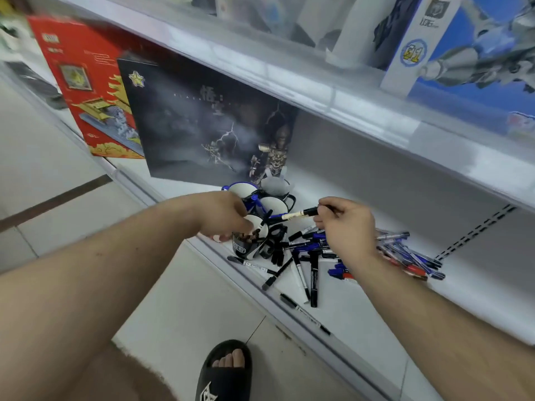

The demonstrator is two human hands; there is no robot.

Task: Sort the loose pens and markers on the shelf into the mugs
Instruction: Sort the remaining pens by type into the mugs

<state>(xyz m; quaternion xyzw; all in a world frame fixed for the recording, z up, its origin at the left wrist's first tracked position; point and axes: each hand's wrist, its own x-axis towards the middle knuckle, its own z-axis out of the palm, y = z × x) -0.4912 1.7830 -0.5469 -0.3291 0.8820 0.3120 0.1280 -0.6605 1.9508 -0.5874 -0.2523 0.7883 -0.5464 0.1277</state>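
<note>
Black-capped marker with a white barrel (299,213) pinched at its dark end by the curled fingers of the right hand (346,224), lying nearly level in the air, its far tip reaching toward the cluster of white-lined mugs with blue and black rims (270,204). Beneath and just right of that hand, a loose heap of black, blue and red pens and markers (318,250) scattered over the white lower shelf (376,311), some fanned out toward the shelf's front lip, one black-and-white pen (304,314) lying apart near the edge. Left hand (224,215) over the nearest mug (250,235), fingers curled down at its mouth, touching or gripping the dark brownish sticks inside; cannot tell which. Other mugs tucked close behind, touching one another, with a pale grey bundle (276,182) just beyond. Behind the mugs, a dark box printed with lightning and an armoured figure (202,123) upright at the back of the shelf, beside a red box with a golden palace picture (86,82) to its left. Above, a white upper shelf (318,82) carrying a blue-and-white box with a robot figure (463,53). Below, pale tiled floor (188,308) and a foot in a black slide sandal (225,371).
</note>
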